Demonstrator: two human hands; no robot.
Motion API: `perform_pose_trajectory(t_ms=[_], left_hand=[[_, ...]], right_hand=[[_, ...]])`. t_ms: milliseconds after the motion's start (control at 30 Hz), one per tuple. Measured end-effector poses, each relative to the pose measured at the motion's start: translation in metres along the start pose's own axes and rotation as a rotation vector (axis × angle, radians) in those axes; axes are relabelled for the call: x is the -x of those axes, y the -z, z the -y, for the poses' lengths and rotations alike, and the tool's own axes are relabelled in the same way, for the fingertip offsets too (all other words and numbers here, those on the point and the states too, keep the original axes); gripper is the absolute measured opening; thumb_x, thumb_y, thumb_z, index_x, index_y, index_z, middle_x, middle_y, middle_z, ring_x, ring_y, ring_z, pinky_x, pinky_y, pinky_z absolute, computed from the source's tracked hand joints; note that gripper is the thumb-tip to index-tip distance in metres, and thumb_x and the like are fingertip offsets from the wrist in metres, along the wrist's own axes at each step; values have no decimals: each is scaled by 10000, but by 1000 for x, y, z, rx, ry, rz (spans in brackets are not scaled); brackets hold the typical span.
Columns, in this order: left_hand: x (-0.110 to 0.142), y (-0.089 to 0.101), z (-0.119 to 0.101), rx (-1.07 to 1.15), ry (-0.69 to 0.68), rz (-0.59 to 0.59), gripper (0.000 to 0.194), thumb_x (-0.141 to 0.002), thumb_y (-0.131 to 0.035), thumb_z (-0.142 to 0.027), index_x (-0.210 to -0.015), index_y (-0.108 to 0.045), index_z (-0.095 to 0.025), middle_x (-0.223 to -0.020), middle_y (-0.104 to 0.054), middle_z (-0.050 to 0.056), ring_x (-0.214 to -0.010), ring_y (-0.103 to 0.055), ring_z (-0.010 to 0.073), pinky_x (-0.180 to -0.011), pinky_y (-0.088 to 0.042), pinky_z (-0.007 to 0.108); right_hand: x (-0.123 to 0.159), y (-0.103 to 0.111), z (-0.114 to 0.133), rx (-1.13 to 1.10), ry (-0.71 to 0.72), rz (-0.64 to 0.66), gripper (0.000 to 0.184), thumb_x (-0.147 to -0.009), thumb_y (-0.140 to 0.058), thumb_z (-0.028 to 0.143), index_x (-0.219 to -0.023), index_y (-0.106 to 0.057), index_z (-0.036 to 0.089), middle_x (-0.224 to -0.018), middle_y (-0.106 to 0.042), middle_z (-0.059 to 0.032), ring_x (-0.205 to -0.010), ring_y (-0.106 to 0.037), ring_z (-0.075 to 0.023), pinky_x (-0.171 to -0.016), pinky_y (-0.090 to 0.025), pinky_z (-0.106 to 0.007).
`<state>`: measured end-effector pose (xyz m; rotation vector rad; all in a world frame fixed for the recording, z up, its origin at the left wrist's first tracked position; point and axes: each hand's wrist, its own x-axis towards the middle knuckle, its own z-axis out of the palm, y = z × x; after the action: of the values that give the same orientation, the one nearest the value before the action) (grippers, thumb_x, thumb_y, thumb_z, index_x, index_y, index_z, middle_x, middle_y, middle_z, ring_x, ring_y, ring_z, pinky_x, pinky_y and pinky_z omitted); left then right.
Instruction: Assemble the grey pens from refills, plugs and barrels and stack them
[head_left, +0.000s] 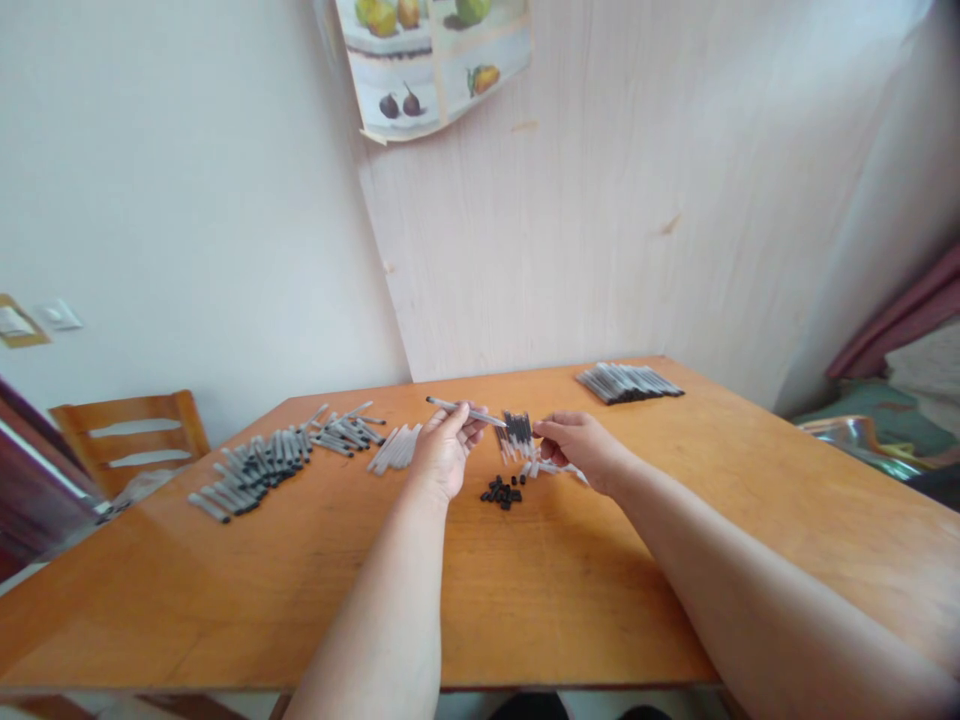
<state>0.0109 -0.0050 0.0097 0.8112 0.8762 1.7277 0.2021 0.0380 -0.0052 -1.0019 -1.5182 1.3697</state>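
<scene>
My left hand (442, 450) is closed around a slim pen (442, 404) with a pale barrel and a dark end pointing left. The pen lies nearly level above the table, its pale tip towards my right hand. My right hand (581, 447) has its fingers pinched together just right of that tip, apart from it; whatever they hold is too small to make out. Between and beyond the hands lie several thin dark-and-clear refills (516, 430). Below them is a small heap of black plugs (501, 492). White pieces (534, 467) lie partly hidden under my right hand.
On the wooden table (540, 590), white barrels (394, 450) lie left of my left hand. Further left spread many pens with black ends (262, 465). A neat stack of similar pens (630, 383) lies at the back right. A wooden chair (131, 435) stands beyond the left edge.
</scene>
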Motion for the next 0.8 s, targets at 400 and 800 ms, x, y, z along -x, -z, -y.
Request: perform_pose_trajectory(t_ms=[400, 800], left_hand=[[-2, 2, 0, -22, 15, -50, 195, -724, -719, -275, -840, -612, -159, -818, -715, 62, -727, -664, 141, -638, -430, 238], [-1, 0, -2, -43, 18, -66, 199, -720, -717, -276, -835, -602, -161, -796, -709, 54, -714, -659, 137, -619, -423, 232]], right_hand=[[0, -6, -12, 677, 194, 185, 165, -689, -586, 161, -826, -678, 172, -673, -623, 6, -608, -526, -115, -558, -363, -220], [7, -12, -16, 1000, 231, 184, 231, -779, -596, 344, -983, -705, 344, -901, -711, 15, -803, -621, -170, -681, -390, -262]])
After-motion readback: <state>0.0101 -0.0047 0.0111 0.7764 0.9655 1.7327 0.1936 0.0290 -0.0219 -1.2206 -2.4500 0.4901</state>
